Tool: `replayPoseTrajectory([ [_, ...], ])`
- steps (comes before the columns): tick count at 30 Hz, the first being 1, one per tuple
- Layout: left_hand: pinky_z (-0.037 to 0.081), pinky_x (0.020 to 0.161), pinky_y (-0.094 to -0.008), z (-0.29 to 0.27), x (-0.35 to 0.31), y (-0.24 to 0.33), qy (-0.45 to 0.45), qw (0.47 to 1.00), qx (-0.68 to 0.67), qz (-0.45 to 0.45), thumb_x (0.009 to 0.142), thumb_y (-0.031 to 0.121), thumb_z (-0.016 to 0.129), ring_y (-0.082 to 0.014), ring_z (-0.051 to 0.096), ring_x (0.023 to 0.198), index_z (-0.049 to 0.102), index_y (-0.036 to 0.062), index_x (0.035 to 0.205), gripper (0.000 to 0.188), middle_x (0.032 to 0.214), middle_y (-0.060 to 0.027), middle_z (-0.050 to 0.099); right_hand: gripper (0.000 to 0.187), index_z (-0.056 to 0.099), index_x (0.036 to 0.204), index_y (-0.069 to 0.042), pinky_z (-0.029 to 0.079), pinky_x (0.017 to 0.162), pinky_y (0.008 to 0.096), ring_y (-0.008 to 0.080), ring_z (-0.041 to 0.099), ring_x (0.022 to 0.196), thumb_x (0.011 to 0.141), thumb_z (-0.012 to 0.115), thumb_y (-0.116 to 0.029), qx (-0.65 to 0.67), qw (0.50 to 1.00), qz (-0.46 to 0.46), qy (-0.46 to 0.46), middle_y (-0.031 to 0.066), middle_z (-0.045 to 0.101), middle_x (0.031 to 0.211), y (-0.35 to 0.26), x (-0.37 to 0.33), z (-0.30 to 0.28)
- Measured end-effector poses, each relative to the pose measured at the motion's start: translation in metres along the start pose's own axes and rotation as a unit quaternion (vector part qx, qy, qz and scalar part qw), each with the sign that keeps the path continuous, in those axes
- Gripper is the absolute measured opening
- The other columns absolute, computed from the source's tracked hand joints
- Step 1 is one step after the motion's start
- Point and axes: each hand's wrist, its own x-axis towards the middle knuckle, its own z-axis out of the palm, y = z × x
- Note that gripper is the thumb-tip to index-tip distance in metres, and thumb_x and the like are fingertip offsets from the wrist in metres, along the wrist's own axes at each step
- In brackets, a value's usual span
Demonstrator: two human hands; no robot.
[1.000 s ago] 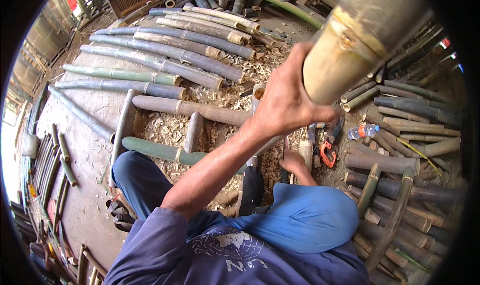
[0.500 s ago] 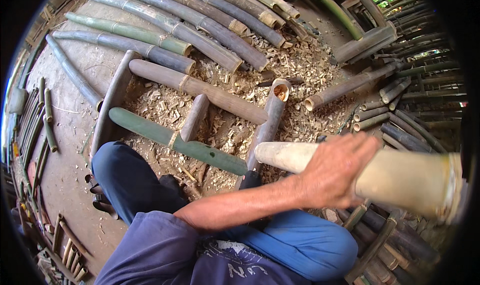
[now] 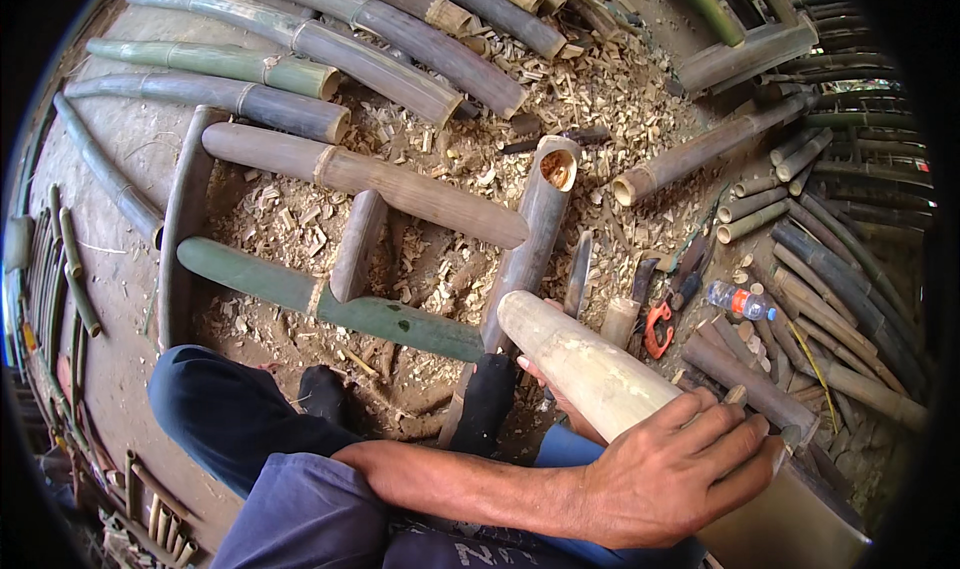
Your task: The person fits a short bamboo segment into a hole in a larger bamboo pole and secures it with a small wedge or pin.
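Observation:
My left hand reaches across my body and grips a thick, pale, peeled bamboo pole from above. The pole slants from the lower right up to its rounded end near the middle of the view. Only the fingertips of my right hand show, pressed against the pole's underside near that end. I sit with blue-trousered legs and dark-socked feet on chip-strewn ground.
A green bamboo pole, a brown pole and a hollow-ended grey piece lie ahead on shavings. A dark blade, an orange-handled tool and a plastic bottle lie to the right. Stacked bamboo fills the top and right.
The pale pole has swung down from upright at the upper right to a low slant across my lap. My left hand has stayed on it throughout.

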Motion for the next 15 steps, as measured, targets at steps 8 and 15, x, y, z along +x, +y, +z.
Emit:
replayPoseTrajectory([
  [8, 0.056, 0.089, -0.0411, -0.001, 0.002, 0.002, 0.008, 1.0, 0.006, -0.01, 0.079, 0.021, 0.07, -0.0278, 0.067, 0.105, 0.072, 0.0062, 0.116, 0.04, 0.118, -0.0138, 0.069, 0.095, 0.039, 0.16, -0.011, 0.052, 0.069, 0.0232, 0.0075, 0.061, 0.096, 0.078, 0.088, -0.011, 0.078, 0.997, 0.015, -0.002, 0.0068, 0.061, 0.139, -0.005, 0.007, -0.002],
  [15, 0.056, 0.089, -0.0414, 0.006, -0.006, 0.0, 0.02, 1.0, -0.003, -0.002, 0.08, 0.021, 0.069, -0.0275, 0.067, 0.104, 0.07, 0.0053, 0.116, 0.04, 0.117, -0.0142, 0.068, 0.093, 0.041, 0.156, -0.009, 0.053, 0.071, 0.0255, 0.0105, 0.062, 0.096, 0.076, 0.089, -0.011, 0.048, 0.999, 0.016, 0.012, 0.0089, 0.062, 0.135, -0.004, -0.002, -0.007],
])
